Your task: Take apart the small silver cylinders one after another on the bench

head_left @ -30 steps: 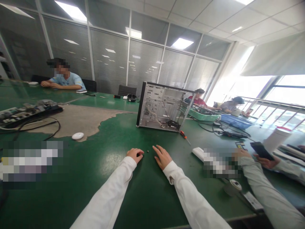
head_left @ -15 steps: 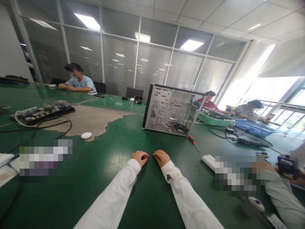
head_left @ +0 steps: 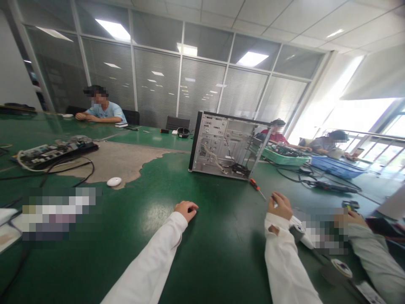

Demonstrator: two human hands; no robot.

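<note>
My left hand rests on the green table, its fingers loosely curled with a gap at the thumb and nothing seen in them. My right hand is over the table to the right, fingers bent and apart, with no object visible in it. Just left of it lies a screwdriver with an orange and black handle, its shaft pointing towards my fingers. Beyond that stands an open computer case, its bare metal inside facing me and loose cables near the bottom. A white power strip, partly blurred, lies beside my right wrist.
A round white object and a cluttered circuit assembly with black cables are on the left. Green and blue baskets stand at the right. A co-worker's sleeved arm reaches in beside me; other people sit around the table.
My right hand has moved right, away from my left hand, to near the screwdriver's tip and the power strip. My left hand stays put. The co-worker's dark device has lowered.
</note>
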